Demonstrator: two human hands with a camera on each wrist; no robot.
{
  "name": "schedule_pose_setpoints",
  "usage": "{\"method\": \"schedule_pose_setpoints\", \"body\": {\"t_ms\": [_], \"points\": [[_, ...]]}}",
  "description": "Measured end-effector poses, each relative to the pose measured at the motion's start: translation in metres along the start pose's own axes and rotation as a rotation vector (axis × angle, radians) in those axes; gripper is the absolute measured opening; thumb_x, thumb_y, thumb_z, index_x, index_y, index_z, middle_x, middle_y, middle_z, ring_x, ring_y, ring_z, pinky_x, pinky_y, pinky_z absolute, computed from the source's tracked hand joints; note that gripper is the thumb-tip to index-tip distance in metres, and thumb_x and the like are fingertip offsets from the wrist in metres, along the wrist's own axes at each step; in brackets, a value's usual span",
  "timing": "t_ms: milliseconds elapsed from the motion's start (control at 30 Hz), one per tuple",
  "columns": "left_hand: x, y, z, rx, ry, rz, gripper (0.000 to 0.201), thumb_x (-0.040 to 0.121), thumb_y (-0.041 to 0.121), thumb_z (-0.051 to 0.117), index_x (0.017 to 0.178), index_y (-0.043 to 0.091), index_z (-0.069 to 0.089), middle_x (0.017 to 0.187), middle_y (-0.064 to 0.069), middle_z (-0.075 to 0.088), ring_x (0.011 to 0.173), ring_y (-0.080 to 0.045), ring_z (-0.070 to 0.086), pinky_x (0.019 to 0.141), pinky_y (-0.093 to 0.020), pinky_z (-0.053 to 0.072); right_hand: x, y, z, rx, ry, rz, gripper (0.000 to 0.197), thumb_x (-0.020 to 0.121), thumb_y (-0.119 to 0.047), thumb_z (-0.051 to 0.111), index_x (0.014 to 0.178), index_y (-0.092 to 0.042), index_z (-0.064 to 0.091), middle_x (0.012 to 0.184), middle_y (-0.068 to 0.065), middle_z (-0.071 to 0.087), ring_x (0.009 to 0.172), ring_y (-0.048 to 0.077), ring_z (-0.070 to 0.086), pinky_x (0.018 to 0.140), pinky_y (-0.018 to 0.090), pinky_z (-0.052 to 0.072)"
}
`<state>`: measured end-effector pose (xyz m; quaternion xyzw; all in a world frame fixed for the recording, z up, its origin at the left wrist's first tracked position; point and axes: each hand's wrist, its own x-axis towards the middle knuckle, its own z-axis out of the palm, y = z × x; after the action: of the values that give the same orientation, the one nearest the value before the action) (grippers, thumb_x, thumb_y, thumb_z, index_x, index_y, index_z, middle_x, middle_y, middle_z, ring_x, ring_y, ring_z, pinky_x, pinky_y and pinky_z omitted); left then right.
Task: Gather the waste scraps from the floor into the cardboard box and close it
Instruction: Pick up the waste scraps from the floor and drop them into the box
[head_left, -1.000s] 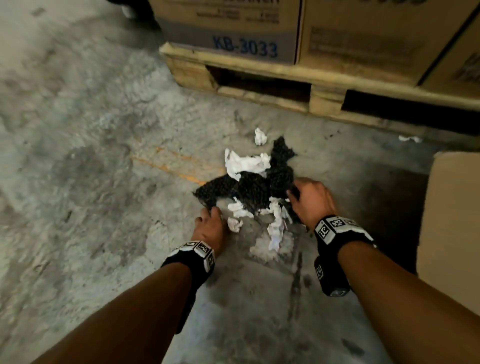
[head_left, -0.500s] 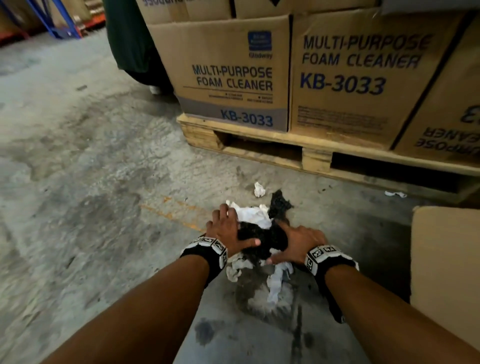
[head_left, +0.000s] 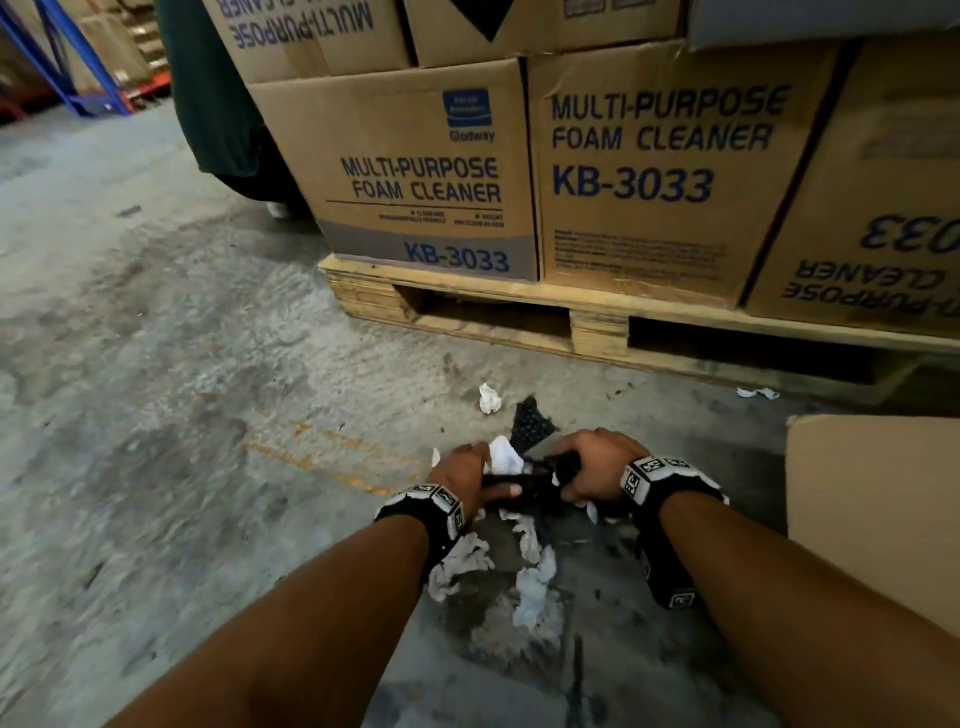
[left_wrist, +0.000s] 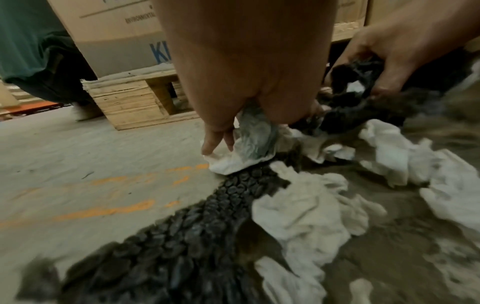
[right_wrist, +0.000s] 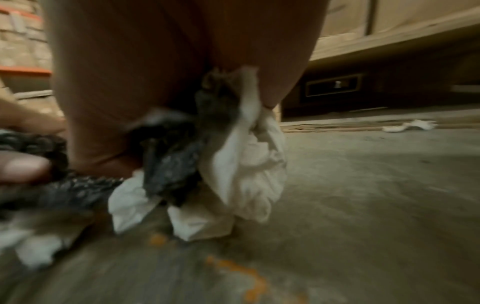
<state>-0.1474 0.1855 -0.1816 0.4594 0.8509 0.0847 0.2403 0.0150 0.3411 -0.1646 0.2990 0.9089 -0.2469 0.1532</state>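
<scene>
Left hand (head_left: 464, 475) and right hand (head_left: 592, 470) both clenched on the scrap pile (head_left: 524, 486) on the concrete floor (head_left: 182, 415), hands close together. Pile: black bubble-textured sheet (left_wrist: 197, 230) tangled with crumpled white paper (left_wrist: 306, 207) (some hanging below right fist). Cardboard box (head_left: 878, 525) just right.

Crumpled white paper scraps (head_left: 532, 590) and a black bubbled plastic sheet (left_wrist: 182, 236) bunched together on the concrete floor, just left of the plain cardboard box (head_left: 878, 519), with one white scrap (head_left: 489, 398) lying apart.
</scene>
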Motion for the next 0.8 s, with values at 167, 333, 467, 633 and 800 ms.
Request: {"method": "schedule_pose_setpoints", "body": {"t_ms": [167,333,467,633,800], "points": [[0.001,0.004,-0.021,-0.017,0.137,-0.001,0.031,0.093,0.038,0.061,0.111,0.014,0.052,0.089,-0.015,0.063,0.088,-0.034,0.063,0.065,-0.03,0.035,0.002,0.021,-0.015,-0.023,0.136,0.164,0.046,0.073,-0.052,0.072,0.114,-0.03,0.073,0.11,0.006,0.072,0.1,0.029,0.067,0.077,0.03,0.05],[0.008,0.002,-0.038,-0.087,0.221,-0.064,0.058,0.089,0.005,0.052,0.141,0.032,0.05,0.115,-0.009,0.068,0.103,-0.033,0.066,0.079,-0.03,0.05,0.008,0.024,-0.03,-0.027,0.206,0.276,0.071,0.073,-0.077,0.064,0.108,-0.015,0.067,0.112,0.012,0.065,0.101,0.033,0.064,0.078,0.035,0.049],[0.01,0.005,-0.05,-0.117,0.281,-0.085,0.023,0.08,0.024,0.067,0.101,0.015,0.071,0.1,-0.013,0.07,0.096,-0.033,0.067,0.075,-0.03,0.051,0.015,0.008,-0.042,-0.058,0.291,0.31,0.057,0.076,-0.059,0.075,0.11,-0.014,0.066,0.114,0.01,0.068,0.106,0.033,0.065,0.084,0.037,0.053],[0.017,-0.006,-0.059,-0.009,0.158,-0.163,0.024,0.072,0.022,0.084,0.087,0.018,0.066,0.1,-0.008,0.063,0.093,-0.029,0.065,0.072,-0.028,0.048,0.033,-0.011,-0.027,-0.072,0.373,0.131,0.046,0.081,-0.024,0.072,0.125,-0.02,0.058,0.124,0.008,0.067,0.108,0.032,0.066,0.089,0.037,0.053],[0.029,-0.017,-0.061,0.016,0.19,-0.129,0.02,0.075,0.018,0.078,0.092,0.018,0.066,0.095,-0.009,0.072,0.091,-0.03,0.067,0.067,-0.026,0.042,0.061,-0.019,0.002,0.001,0.265,-0.027,0.075,0.08,-0.022,0.072,0.145,-0.044,0.043,0.165,-0.007,0.027,0.138,0.027,0.046,0.107,0.04,0.047]]}}
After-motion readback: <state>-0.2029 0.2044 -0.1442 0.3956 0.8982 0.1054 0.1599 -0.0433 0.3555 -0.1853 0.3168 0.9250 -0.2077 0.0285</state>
